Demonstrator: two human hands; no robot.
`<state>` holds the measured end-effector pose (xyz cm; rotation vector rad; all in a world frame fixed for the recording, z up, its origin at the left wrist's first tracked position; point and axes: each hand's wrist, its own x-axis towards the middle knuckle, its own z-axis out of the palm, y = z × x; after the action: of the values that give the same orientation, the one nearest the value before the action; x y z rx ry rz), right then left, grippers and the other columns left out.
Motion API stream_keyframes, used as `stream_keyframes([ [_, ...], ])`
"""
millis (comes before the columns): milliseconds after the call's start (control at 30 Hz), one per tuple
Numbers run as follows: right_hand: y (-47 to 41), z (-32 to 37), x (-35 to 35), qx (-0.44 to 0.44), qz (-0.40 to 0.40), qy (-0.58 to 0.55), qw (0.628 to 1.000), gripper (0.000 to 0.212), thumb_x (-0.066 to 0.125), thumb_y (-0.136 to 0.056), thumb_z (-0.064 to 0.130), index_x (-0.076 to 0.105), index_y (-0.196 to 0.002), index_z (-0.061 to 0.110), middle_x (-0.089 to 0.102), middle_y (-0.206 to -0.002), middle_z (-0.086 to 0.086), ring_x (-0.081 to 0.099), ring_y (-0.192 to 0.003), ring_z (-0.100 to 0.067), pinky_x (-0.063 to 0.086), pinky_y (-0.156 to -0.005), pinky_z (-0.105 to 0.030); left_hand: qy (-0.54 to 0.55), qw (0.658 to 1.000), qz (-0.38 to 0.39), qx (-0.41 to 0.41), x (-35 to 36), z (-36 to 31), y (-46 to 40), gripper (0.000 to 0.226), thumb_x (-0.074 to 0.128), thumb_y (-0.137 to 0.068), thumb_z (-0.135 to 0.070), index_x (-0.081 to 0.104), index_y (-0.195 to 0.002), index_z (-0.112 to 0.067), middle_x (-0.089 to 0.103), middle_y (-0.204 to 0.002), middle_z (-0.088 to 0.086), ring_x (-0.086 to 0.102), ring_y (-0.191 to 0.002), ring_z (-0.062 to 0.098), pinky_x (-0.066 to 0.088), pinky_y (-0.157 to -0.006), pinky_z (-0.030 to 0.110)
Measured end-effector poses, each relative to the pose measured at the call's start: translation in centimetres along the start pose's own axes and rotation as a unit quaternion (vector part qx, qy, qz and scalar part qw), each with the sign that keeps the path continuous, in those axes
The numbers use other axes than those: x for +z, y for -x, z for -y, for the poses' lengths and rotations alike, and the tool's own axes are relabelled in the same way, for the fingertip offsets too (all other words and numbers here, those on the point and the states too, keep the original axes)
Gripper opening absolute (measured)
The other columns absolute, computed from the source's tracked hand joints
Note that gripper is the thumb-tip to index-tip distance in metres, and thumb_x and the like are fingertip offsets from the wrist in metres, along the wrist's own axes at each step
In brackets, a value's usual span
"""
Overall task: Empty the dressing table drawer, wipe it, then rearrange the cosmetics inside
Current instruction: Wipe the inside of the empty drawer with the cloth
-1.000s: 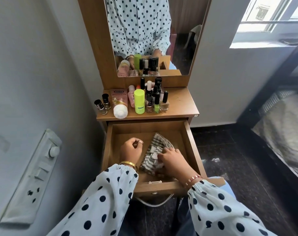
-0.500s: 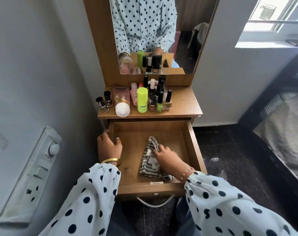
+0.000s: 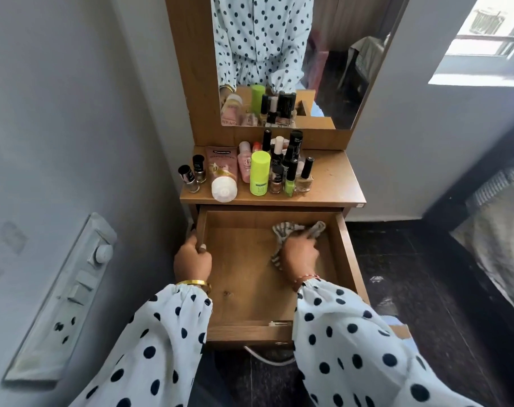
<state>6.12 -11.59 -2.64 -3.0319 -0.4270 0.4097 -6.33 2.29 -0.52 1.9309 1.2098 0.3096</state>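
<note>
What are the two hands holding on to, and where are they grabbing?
The left hand grips the drawer by its left side wall, fingers curled over the top edge. The right hand presses the striped cloth on the drawer floor, near its middle.
</note>
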Motion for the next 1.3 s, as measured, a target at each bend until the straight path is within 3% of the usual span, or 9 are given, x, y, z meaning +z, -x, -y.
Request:
stream_keyframes([
  [200, 2.7, 9.2, 2.5, -0.25, 0.03, -0.008, 0.968, 0.045, 0.037, -0.097, 0.015, 0.03, -0.139, 0.002, 0.029, -0.143, -0.021, 0.04, -0.123, -0.037, 0.043, -0.095, -0.045, 0.033, 0.999, 0.017, -0.014, -0.2, 0.2, -0.2, 0.041, 0.04, -0.094, -0.012, 0.043, -0.135, -0.017, 0.055, -0.13, 0.015, 0.048, -0.119, 0.041, 0.038, -0.103, 0.045],
  [400, 2.3, 6.7, 0.7, -0.346, 0.131, -0.042, 0.928, 0.065, 0.066, -0.081, 0.022, 0.034, -0.136, 0.012, 0.043, -0.134, -0.017, 0.051, -0.115, -0.036, 0.045, -0.093, -0.041, 0.064, 0.998, 0.021, -0.018, -0.3, 0.3, -0.4, 0.042, 0.038, -0.094, -0.009, 0.044, -0.135, -0.019, 0.055, -0.132, 0.011, 0.048, -0.122, 0.036, 0.036, -0.104, 0.038],
  [500, 5.2, 5.7, 1.5, -0.417, 0.198, -0.005, 0.887, 0.06, 0.067, -0.081, 0.025, 0.04, -0.134, 0.016, 0.048, -0.128, -0.012, 0.055, -0.109, -0.031, 0.049, -0.092, -0.039, 0.057, 0.998, 0.017, -0.028, -0.3, 0.2, -0.4, 0.043, 0.037, -0.095, -0.011, 0.041, -0.137, -0.021, 0.052, -0.135, 0.01, 0.048, -0.123, 0.035, 0.037, -0.105, 0.038],
  [600, 6.2, 6.2, 2.0, -0.454, 0.191, 0.037, 0.869, 0.063, 0.066, -0.081, 0.022, 0.038, -0.138, 0.018, 0.044, -0.132, -0.014, 0.056, -0.107, -0.033, 0.049, -0.087, -0.038, 0.048, 0.998, 0.015, -0.032, -0.2, 0.3, -0.4, 0.044, 0.037, -0.095, -0.011, 0.038, -0.138, -0.021, 0.052, -0.136, 0.011, 0.048, -0.123, 0.035, 0.037, -0.104, 0.04],
  [733, 5.1, 7.4, 1.5, -0.432, 0.132, 0.051, 0.891, 0.068, 0.063, -0.082, 0.012, 0.03, -0.141, 0.014, 0.039, -0.139, -0.016, 0.053, -0.111, -0.036, 0.051, -0.089, -0.043, 0.03, 0.999, 0.023, -0.034, -0.3, 0.3, -0.3, 0.044, 0.036, -0.096, -0.013, 0.036, -0.139, -0.022, 0.05, -0.137, 0.011, 0.046, -0.125, 0.036, 0.035, -0.107, 0.041],
  [900, 1.3, 8.2, 1.0, -0.325, 0.018, 0.017, 0.945, 0.042, 0.042, -0.095, 0.013, 0.034, -0.136, 0.006, 0.04, -0.136, -0.019, 0.048, -0.117, -0.04, 0.048, -0.087, -0.048, 0.014, 0.999, 0.017, -0.028, -0.3, 0.0, 0.2, 0.043, 0.035, -0.096, -0.013, 0.037, -0.139, -0.018, 0.052, -0.135, 0.013, 0.046, -0.124, 0.039, 0.035, -0.106, 0.043],
  [1067, 1.3, 8.1, 1.8, -0.284, -0.014, 0.028, 0.958, 0.04, 0.037, -0.095, 0.014, 0.035, -0.134, 0.006, 0.04, -0.135, -0.019, 0.046, -0.116, -0.041, 0.045, -0.089, -0.048, -0.029, 0.999, 0.013, -0.009, -0.3, -0.2, 0.4, 0.047, 0.035, -0.095, -0.01, 0.031, -0.142, -0.018, 0.048, -0.138, 0.013, 0.045, -0.125, 0.038, 0.037, -0.105, 0.044],
  [1300, -0.9, 1.1, 0.7, -0.153, -0.015, 0.035, 0.987, 0.049, 0.046, -0.088, 0.019, 0.034, -0.135, 0.009, 0.039, -0.134, -0.017, 0.044, -0.117, -0.037, 0.044, -0.089, -0.044, -0.049, 0.999, 0.011, -0.002, -0.2, -0.6, 0.7, 0.05, 0.036, -0.094, -0.006, 0.029, -0.142, -0.016, 0.048, -0.138, 0.013, 0.048, -0.123, 0.037, 0.04, -0.102, 0.045],
])
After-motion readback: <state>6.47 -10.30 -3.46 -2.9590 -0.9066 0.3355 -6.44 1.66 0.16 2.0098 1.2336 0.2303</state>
